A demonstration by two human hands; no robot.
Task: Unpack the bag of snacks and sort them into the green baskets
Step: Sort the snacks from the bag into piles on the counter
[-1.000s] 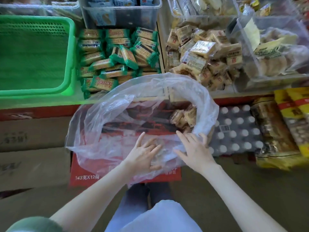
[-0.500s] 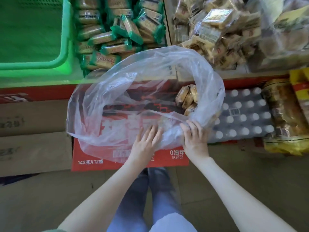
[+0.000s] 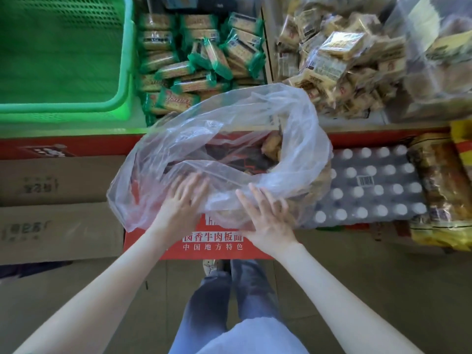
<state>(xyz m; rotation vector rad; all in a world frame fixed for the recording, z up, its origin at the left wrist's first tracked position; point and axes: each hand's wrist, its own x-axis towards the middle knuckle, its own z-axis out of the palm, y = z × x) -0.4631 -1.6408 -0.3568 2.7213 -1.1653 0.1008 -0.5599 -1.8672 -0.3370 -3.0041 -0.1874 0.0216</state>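
Bag of snacks (image 3: 229,118) dead centre, clear plastic, mouth gaping wide, and both hands are on its near edge. Left hand (image 3: 182,203) lies flat, fingers straight and close together, pressing on the film. The fingertips are blurred, so I cannot tell whether they slip under the plastic. Right hand (image 3: 268,218) is spread wide, palm down on the rim, gripping nothing.

Inside the bag, at its far right, a few tan snack packets (image 3: 272,149) sit bunched together. The bag rests on a red carton (image 3: 212,245), with a wrapped pack of white-capped bottles (image 3: 370,185) just beside it on the right and brown cardboard boxes (image 3: 58,226) on the left. Up on the shelf beyond there's a green basket (image 3: 129,72) at far left, green-wrapped biscuits (image 3: 199,60) piled beside it, and tan-wrapped packets (image 3: 339,60) heaped further right.
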